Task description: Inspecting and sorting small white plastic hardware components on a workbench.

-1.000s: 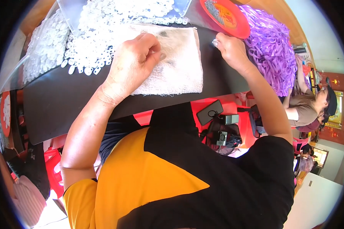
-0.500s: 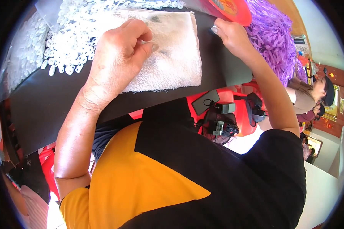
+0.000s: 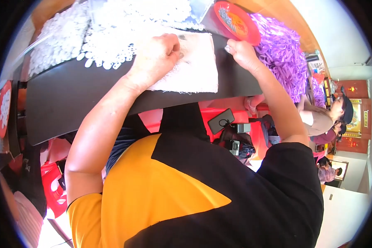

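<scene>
My left hand (image 3: 160, 56) is closed, thumb against curled fingers, above the left part of a white towel (image 3: 200, 68) on the black table. Whatever it may hold is hidden. To the right of the towel, my right hand (image 3: 243, 53) is also closed in a pinch, just below a red plate (image 3: 252, 35) that holds small silvery pieces (image 3: 226, 18). A silvery glint shows at the right fingertips, too small to name. Beside my left hand spreads a pile of small white oval plastic pieces (image 3: 111, 51). A heap of purple ribbon loops (image 3: 279, 53) lies beyond my right wrist.
A clear plastic bag of white pieces (image 3: 56, 47) sits at the table's far left. Under the table edge are a phone (image 3: 221, 121) and small devices (image 3: 234, 147) on a red stool. Another person (image 3: 322, 118) sits at the right. A red plate (image 3: 4, 109) is at the left rim.
The view has shifted, bringing more of the red plate and its silvery pieces into sight. My left hand appears further right and both hands stay closed.
</scene>
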The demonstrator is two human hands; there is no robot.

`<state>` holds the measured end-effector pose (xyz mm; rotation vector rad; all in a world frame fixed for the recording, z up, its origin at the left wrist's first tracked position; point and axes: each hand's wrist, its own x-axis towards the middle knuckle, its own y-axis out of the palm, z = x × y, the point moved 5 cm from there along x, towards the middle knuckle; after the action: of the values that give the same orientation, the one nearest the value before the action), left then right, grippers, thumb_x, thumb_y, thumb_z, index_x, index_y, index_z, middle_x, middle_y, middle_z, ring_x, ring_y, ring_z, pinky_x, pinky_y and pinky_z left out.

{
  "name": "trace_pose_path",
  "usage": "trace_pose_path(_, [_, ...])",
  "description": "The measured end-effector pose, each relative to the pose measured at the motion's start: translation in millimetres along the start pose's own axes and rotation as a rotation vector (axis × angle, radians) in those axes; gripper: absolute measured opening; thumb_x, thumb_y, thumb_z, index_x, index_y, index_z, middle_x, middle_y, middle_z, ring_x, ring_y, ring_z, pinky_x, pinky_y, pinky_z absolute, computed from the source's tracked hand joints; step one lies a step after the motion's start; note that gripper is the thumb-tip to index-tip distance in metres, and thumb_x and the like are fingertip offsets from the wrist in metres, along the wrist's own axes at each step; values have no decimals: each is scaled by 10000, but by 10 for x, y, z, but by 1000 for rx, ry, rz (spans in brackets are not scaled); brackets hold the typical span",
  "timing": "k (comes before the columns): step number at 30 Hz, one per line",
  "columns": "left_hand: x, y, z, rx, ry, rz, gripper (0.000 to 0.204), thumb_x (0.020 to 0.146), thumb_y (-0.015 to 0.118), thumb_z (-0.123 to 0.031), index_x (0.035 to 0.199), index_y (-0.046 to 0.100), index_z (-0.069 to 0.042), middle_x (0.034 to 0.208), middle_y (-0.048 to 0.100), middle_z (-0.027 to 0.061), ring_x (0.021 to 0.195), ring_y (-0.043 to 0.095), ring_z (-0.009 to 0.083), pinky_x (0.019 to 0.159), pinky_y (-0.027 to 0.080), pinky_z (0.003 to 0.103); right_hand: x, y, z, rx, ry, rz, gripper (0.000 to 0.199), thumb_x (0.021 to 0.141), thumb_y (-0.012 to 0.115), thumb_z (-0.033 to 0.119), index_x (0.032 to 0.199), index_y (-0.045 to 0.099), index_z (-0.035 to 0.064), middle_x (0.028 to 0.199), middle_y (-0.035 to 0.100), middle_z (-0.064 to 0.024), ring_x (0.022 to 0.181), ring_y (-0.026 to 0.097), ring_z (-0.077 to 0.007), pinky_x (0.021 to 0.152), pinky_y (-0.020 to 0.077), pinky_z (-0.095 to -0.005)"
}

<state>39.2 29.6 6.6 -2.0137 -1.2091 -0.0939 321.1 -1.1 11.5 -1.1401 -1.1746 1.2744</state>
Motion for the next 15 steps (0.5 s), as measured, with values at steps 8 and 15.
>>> trace_pose_path(8, [22, -52, -39, -17, 96, -99, 52, 819, 634, -47, 847, 614, -9, 781, 643, 129, 730, 643, 243, 690, 504, 331, 26, -110, 110, 862, 220, 52, 196, 895, 636, 206, 780, 614, 48, 568, 474, 34, 470, 439, -82, 436, 343, -235])
trace_pose_path(15, [48, -105, -41, -334, -56, -42, 183, 896, 588, -121, 1020, 648, -1, 815, 645, 52, 719, 598, 129, 661, 484, 270, -12, -258, 878, 984, -2, -29, 158, 936, 560, 154, 869, 648, 40, 645, 532, 19, 586, 509, -68, 540, 366, -205])
